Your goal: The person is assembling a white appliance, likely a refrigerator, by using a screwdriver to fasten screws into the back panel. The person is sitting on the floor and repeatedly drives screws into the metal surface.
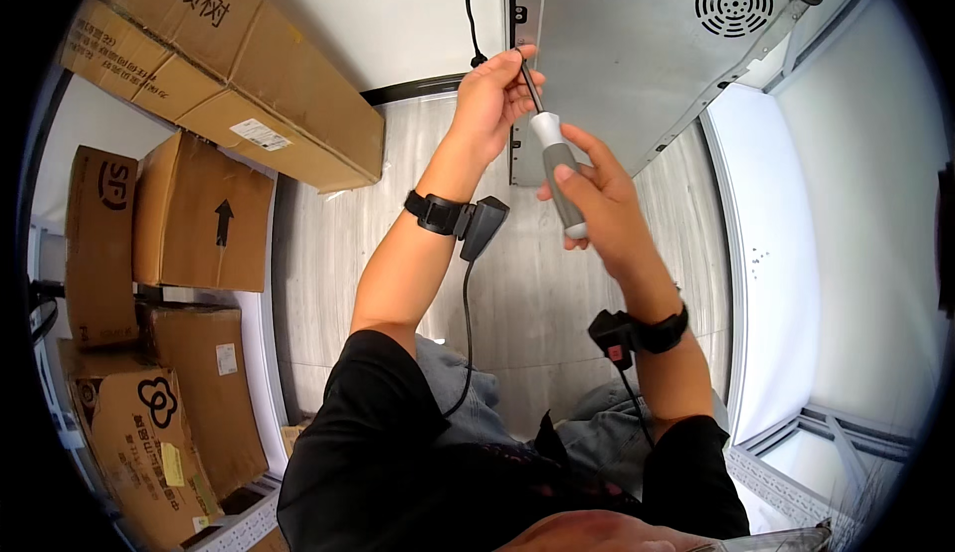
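My right hand [600, 199] is wrapped around the grey and white handle of a screwdriver [563, 179]. Its metal shaft slants up and left to the fingers of my left hand [494, 97]. There, thumb and forefinger pinch together at the screwdriver's tip, beside the edge of a grey metal panel [637, 75]. Whatever lies between those fingertips is too small and hidden to make out. Small holes and slots run along the panel's edge. Each wrist wears a black strap with a small cabled device.
Cardboard boxes [199, 209] are stacked on the left, and a long carton [298, 85] lies at the upper left. The panel has a round vent [734, 2]. A black cable [471, 5] hangs beside it. Below is a light wood-look floor [527, 293], with a white wall [771, 254] at right.
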The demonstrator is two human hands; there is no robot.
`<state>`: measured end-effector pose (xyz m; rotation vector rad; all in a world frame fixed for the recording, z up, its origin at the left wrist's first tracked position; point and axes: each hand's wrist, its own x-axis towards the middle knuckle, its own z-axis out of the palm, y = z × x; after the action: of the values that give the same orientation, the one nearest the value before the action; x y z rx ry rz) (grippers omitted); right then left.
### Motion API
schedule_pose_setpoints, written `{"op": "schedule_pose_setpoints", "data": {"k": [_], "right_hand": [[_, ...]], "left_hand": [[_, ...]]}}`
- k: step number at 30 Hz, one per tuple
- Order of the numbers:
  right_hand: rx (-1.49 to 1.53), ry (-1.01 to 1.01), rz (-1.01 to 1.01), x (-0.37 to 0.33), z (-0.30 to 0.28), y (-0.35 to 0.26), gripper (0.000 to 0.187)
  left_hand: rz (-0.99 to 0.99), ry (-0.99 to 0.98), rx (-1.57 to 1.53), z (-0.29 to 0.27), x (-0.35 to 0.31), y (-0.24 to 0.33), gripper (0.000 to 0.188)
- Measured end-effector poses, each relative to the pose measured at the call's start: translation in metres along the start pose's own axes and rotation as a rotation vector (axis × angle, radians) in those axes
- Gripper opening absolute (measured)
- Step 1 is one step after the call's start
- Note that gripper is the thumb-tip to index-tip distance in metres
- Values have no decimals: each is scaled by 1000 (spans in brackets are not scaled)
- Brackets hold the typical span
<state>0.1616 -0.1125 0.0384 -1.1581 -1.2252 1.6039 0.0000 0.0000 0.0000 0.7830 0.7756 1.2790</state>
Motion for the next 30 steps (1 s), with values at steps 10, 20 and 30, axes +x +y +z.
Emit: {"op": "schedule_pose_setpoints", "data": {"k": [10,20,30], "right_hand": [[209,120,-74,3,32,18,47],[338,57,-72,4,29,23,50],[539,-12,-98,3,25,24,47]], "left_hand": [[50,-41,69,4,2,7,32],[81,12,155,11,1,3,30],[78,-4,174,9,2,2,30]]}}
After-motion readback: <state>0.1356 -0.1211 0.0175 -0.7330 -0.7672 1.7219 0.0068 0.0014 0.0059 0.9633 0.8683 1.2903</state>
